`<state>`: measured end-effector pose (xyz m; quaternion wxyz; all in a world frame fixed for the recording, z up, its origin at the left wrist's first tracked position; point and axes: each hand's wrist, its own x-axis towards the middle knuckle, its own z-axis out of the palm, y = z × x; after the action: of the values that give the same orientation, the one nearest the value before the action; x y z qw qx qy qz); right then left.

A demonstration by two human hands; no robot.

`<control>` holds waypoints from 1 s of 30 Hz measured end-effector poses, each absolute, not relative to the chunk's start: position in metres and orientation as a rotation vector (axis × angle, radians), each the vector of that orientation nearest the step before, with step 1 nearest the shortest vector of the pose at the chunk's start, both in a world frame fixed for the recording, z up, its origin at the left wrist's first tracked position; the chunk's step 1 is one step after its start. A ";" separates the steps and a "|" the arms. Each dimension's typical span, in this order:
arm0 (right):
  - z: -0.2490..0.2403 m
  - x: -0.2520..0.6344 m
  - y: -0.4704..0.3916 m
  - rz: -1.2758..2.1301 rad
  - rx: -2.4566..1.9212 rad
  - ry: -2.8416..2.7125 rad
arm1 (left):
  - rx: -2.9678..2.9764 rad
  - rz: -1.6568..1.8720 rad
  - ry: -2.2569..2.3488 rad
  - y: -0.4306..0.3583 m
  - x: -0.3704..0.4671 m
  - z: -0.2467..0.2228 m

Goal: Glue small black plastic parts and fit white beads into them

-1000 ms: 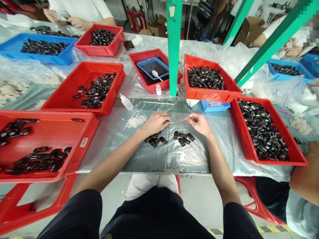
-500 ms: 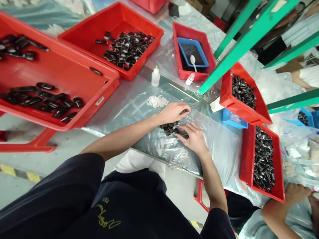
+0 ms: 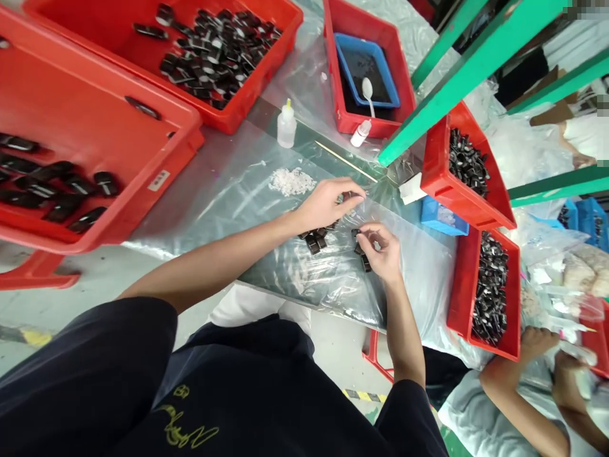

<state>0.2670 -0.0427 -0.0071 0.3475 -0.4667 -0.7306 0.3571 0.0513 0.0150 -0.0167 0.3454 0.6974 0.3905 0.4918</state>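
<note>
My left hand (image 3: 328, 203) is over the plastic-covered table (image 3: 238, 184), its thumb and forefinger pinched together; whatever is between the tips is too small to make out. Under and below it lies a cluster of small black blocky parts (image 3: 314, 241). My right hand (image 3: 384, 251) is closed at the fingertips on a small black part (image 3: 355, 233), beside more black parts (image 3: 365, 262) partly hidden by the hand. A pile of small white translucent pieces (image 3: 291, 182) lies to the left of my left hand.
Red bins of black parts (image 3: 190, 124) stand left, and others (image 3: 464, 279) right. A squeeze bottle (image 3: 287, 127), small dropper bottle (image 3: 361, 133) and thin stick (image 3: 345, 160) lie beyond my hands. Green posts (image 3: 447, 82) rise at right. A co-worker's hand (image 3: 537, 343) is at lower right.
My right hand has moved right, away from the cluster, and now pinches a part beside a separate small group. My left fingertips have come together further right. The whole view has shifted slightly.
</note>
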 end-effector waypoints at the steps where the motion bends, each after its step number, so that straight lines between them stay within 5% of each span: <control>1: -0.007 0.268 -0.041 0.958 -1.225 -1.809 | 1.755 1.285 1.010 0.014 0.052 -0.015; 30: -0.011 0.270 -0.030 0.949 -1.182 -1.516 | 1.524 1.053 0.936 -0.002 0.061 -0.010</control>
<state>0.2698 -0.0301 -0.0112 0.4785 -0.4843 -0.6208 0.3886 0.0610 -0.0024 -0.0096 0.5081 0.6325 0.3882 0.4371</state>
